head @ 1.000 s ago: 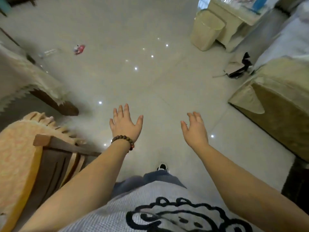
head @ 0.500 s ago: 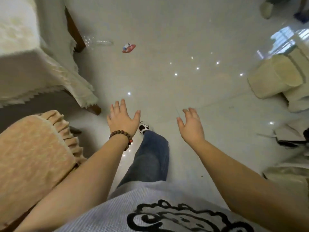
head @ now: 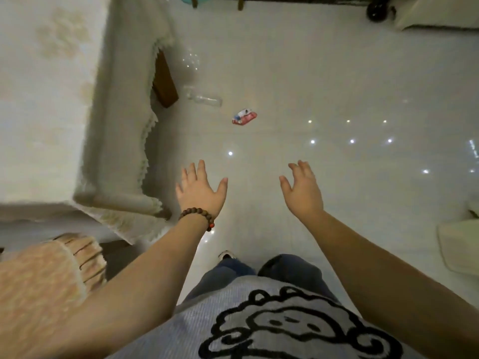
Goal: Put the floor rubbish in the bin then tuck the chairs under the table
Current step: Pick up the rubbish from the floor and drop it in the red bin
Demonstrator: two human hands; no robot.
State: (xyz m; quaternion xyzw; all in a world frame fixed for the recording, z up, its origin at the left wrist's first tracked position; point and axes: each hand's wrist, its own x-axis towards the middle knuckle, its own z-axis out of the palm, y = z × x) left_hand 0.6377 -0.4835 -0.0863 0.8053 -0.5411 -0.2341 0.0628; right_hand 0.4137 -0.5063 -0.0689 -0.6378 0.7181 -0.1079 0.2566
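A crumpled red and white wrapper lies on the pale tiled floor ahead of me. A clear plastic bottle lies on its side just left of it, beside a brown table leg. The table with its cream lace cloth fills the left side. A chair with a peach cushion stands at the lower left. My left hand, with a bead bracelet on the wrist, and my right hand are stretched forward over the floor, both empty with fingers spread, well short of the wrapper.
A pale object shows at the right edge; I cannot tell what it is. Dark furniture legs and a black round thing stand at the far wall. Bare floor stretches between me and the rubbish.
The view has swung left and I have stepped forward. The wrapper and bottle are now closer and more central. Both hands stay empty and spread.
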